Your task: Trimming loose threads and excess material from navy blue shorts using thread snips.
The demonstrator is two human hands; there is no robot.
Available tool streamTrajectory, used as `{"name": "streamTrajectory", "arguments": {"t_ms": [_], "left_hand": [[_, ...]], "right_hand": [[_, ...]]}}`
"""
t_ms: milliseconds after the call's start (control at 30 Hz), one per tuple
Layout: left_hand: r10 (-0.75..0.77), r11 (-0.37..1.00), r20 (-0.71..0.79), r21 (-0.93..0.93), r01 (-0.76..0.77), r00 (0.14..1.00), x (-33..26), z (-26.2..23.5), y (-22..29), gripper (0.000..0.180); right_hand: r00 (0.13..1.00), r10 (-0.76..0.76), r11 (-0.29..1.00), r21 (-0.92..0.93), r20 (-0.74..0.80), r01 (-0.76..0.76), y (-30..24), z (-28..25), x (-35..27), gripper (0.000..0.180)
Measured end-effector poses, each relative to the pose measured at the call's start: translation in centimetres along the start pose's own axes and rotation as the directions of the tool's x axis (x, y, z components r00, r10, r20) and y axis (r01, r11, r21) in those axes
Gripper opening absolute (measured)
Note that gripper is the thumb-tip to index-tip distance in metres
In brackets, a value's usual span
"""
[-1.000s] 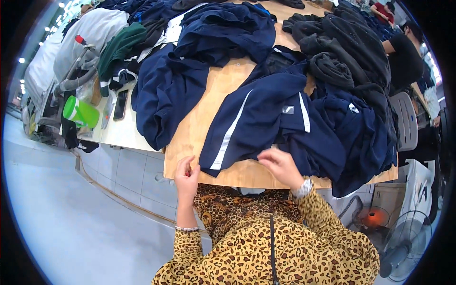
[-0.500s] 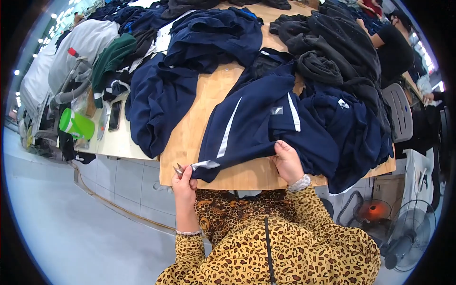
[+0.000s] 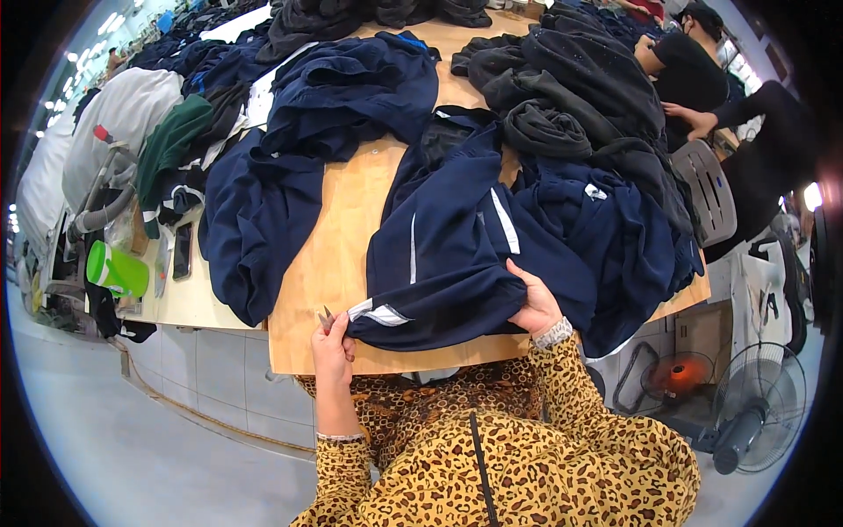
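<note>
A navy garment with white stripes lies bunched over the front of the wooden table. My left hand pinches its near left corner, where a white strip shows. Small metal snips stick up from the same hand, tips pointing away from me. At the garment's near right side, my right hand grips a rounded fold, thumb on top and the fingers partly hidden by cloth. Between the two hands the near edge is drawn out in a curve. Whether it is a jacket or trousers I cannot tell.
Navy clothes and dark grey clothes are heaped around the wooden table. On the left are a green container and a phone. A chair, a fan and a person are to the right.
The garment's near part has been turned and pulled into a rounder fold, hiding its small grey patch. My view has shifted slightly right. Another person's arm now reaches in at the right.
</note>
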State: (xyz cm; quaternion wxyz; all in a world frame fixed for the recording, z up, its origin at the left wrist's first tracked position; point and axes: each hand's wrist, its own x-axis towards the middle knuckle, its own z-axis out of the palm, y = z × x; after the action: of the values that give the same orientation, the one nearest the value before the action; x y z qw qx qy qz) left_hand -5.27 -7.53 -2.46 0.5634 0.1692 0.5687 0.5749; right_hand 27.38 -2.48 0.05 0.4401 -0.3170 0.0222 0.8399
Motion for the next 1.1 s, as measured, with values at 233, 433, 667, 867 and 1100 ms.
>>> {"name": "streamTrajectory", "arguments": {"t_ms": [233, 433, 667, 867, 1100], "left_hand": [[-0.085, 0.996, 0.009, -0.034, 0.086, 0.996, 0.1, -0.3, -0.7, 0.013], [0.343, 0.9, -0.119, 0.328, -0.289, 0.932, 0.0, 0.8, -2.1, 0.013], [0.544, 0.484, 0.568, 0.389, -0.784, 0.618, -5.6, 9.6, -0.9, 0.028], [0.67, 0.084, 0.697, 0.27, -0.959, 0.255, -4.1, 10.3, -3.8, 0.026], [0.609, 0.004, 0.771, 0.228, -0.974, 0.184, -5.0, 9.0, -4.6, 0.024]], "right_hand": [[0.961, -0.249, 0.96, -0.099, 0.123, 0.262, 0.8, 1.2, -1.2, 0.036], [0.938, -0.312, 0.943, -0.069, 0.149, 0.325, 1.3, 2.2, -1.7, 0.034], [0.927, -0.354, 0.928, -0.078, 0.128, 0.365, 2.5, 2.7, -1.8, 0.043], [0.878, -0.478, 0.855, -0.218, 0.027, 0.472, 3.3, 2.9, -2.4, 0.049], [0.849, -0.526, 0.829, -0.195, 0.045, 0.524, 4.5, 1.8, -2.2, 0.042]]}}
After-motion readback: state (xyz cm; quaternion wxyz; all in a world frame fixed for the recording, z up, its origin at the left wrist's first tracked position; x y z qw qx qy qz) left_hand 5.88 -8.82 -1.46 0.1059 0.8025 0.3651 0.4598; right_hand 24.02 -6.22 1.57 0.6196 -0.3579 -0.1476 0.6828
